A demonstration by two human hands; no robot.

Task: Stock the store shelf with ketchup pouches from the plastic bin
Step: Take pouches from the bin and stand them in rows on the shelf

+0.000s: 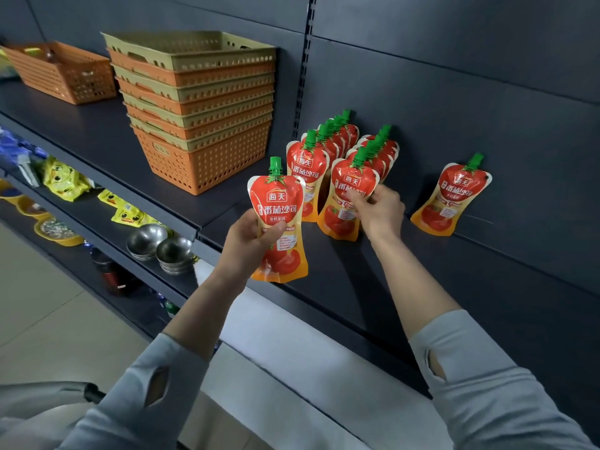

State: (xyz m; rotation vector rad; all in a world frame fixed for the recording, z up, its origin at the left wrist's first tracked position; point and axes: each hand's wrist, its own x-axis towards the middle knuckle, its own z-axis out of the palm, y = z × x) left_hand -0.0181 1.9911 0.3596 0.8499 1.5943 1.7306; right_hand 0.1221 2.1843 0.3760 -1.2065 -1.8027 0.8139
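Left hand [250,241] grips held pouch [281,222] by its left edge, thumb across the front. It's upright, green cap up, in the air just off the front edge of the shelf [357,277]. Right hand [378,211] pinches front pouch [341,196] at its right edge, fingers curled. That pouch stands on the shelf, tilted slightly, label facing out. It heads right row [378,151], pouches packed one behind another back toward the rear panel [454,76]. Left row [311,157] runs just beside it, same packing, with its first pouch partly overlapped by held pouch. Lone pouch [453,199] stands well apart to the right, leaning on the rear panel. Basket stack [201,108], orange and tan nested, sits left of the rows on the same shelf level. One orange basket [61,71] is further left. Lower shelves carry steel bowls [162,245] and yellow packets [65,178]. Grey sleeves [156,384] on both arms.
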